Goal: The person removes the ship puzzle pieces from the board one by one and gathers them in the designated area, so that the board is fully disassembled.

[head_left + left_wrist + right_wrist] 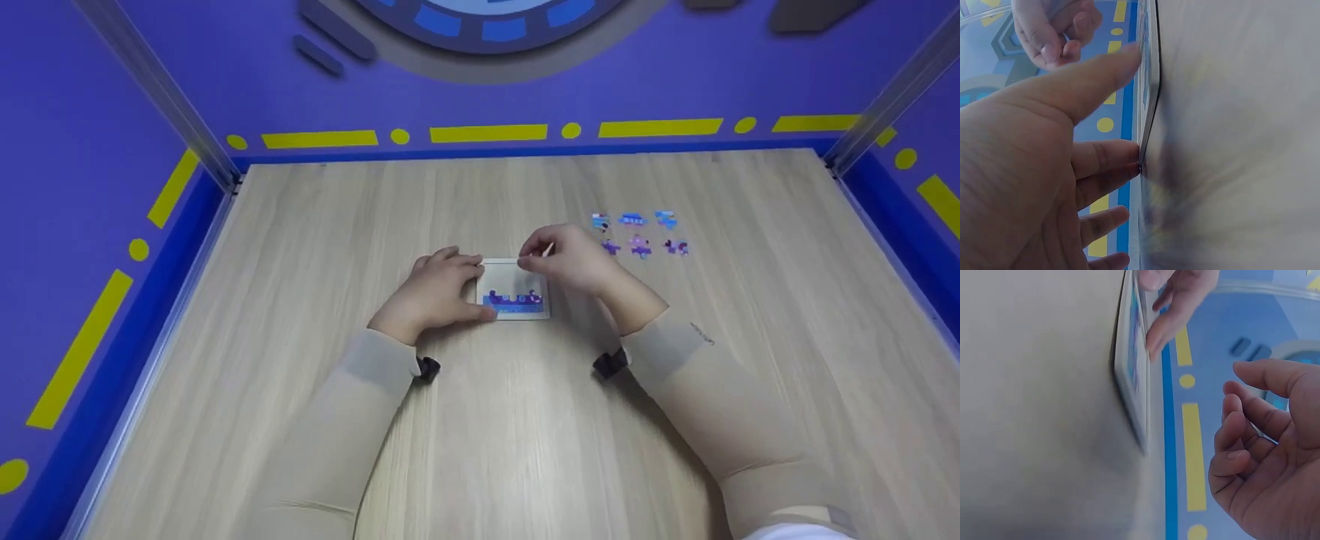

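Observation:
A small, pale-framed jigsaw board (512, 277) lies on the table. Its lower part holds a joined strip of blue and purple puzzle pieces (517, 303); bare backing shows above. Against the board's left side rests my left hand (439, 292), its thumb at the lower left corner and fingertips at the upper left, spread and fairly straight. My right hand (574, 259) hovers over the board's upper right corner. In the right wrist view, its fingers (1231, 433) are loosely bent, a small gap shows between thumb and forefinger, and no piece is visible there.
Several loose puzzle pieces (640, 244) lie in two rows beyond and right of my right hand, one partly covered by it. The wooden table (480, 420) is bounded by blue-purple panels (510, 97) at the back and sides.

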The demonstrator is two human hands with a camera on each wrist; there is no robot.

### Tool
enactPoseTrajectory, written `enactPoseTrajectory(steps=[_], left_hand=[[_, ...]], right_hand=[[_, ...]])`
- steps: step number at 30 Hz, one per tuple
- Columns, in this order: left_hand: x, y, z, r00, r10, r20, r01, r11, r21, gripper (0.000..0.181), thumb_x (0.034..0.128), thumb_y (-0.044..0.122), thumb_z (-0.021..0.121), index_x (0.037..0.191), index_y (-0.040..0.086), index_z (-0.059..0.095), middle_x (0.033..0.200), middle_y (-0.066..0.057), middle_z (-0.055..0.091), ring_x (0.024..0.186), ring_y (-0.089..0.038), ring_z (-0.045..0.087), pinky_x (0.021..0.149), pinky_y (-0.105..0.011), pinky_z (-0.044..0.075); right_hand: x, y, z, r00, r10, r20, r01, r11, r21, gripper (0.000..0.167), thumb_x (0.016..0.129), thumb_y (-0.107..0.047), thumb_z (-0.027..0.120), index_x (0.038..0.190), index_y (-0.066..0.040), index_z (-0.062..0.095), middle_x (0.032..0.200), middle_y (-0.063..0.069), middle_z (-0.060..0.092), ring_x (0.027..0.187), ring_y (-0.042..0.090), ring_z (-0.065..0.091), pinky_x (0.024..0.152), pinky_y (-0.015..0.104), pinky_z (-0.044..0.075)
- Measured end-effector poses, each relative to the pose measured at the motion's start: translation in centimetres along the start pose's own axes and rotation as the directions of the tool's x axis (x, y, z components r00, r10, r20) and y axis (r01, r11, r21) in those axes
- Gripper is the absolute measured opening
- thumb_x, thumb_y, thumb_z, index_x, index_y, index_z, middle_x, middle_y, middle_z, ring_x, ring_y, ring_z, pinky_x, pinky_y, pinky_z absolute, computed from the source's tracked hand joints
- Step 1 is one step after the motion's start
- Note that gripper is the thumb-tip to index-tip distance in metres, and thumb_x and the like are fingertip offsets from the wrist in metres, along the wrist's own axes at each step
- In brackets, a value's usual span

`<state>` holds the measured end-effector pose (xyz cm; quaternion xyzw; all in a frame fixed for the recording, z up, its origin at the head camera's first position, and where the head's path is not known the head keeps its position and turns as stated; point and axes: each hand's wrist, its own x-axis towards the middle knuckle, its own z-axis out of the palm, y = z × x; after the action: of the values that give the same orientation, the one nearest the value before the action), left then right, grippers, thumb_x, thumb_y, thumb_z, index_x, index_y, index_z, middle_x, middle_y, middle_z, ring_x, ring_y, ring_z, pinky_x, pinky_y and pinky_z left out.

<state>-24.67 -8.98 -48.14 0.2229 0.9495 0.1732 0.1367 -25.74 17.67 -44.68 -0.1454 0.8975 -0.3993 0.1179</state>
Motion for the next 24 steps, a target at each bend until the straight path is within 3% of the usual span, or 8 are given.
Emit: enactPoseTrajectory(steps=[4, 9, 17, 24], left_hand=[[0.0, 0.0, 0.0, 1.0, 0.01, -0.001, -0.01, 1.0, -0.001, 0.095, 0.0892, 0.065, 0.089, 0.164, 0.014, 0.061, 0.18, -0.002, 0.049, 0.176, -0.038, 0.027, 0.143, -0.063, 0.02], [-0.1, 0.0, -0.2, 1.0, 0.014, -0.003, -0.014, 1.0, -0.001, 0.094, 0.0887, 0.063, 0.091, 0.163, 0.013, 0.063, 0.18, -0.003, 0.049, 0.176, -0.039, 0.027, 0.143, -0.065, 0.019], [-0.2, 0.2, -0.2, 1.0, 0.016, 0.005, -0.016, 1.0, 0.005, 0.091, 0.0888, 0.062, 0.091, 0.161, 0.013, 0.064, 0.18, -0.001, 0.049, 0.176, -0.038, 0.027, 0.142, -0.064, 0.021], [-0.1, 0.1, -0.3, 1.0, 0.018, 0.005, -0.018, 1.0, -0.001, 0.094, 0.0891, 0.063, 0.091, 0.163, 0.013, 0.062, 0.18, -0.001, 0.048, 0.176, -0.038, 0.027, 0.143, -0.065, 0.02]], right_hand=[[0.2, -0.9, 1.1, 0.998, -0.053, 0.021, 0.053, 0.999, 0.002, 0.021, 0.107, -0.025, 0.076, 0.119, -0.01, 0.084, 0.11, 0.007, 0.075, 0.098, 0.022, 0.061, 0.081, 0.033, 0.051], [0.4, -1.3, 2.6, 0.995, -0.085, 0.055, 0.085, 0.996, 0.002, 0.026, 0.104, -0.021, 0.079, 0.124, -0.004, 0.084, 0.107, 0.007, 0.076, 0.089, 0.019, 0.061, 0.078, 0.032, 0.051], [0.5, -0.6, 3.7, 0.992, -0.065, 0.111, 0.068, 0.997, -0.029, 0.027, 0.101, -0.017, 0.083, 0.126, -0.007, 0.084, 0.1, 0.003, 0.074, 0.081, 0.014, 0.059, 0.074, 0.03, 0.049], [0.7, -0.2, 4.2, 0.981, -0.056, 0.184, 0.065, 0.997, -0.043, 0.03, 0.099, -0.007, 0.081, 0.129, -0.005, 0.082, 0.099, 0.002, 0.073, 0.085, 0.013, 0.061, 0.082, 0.03, 0.051]])
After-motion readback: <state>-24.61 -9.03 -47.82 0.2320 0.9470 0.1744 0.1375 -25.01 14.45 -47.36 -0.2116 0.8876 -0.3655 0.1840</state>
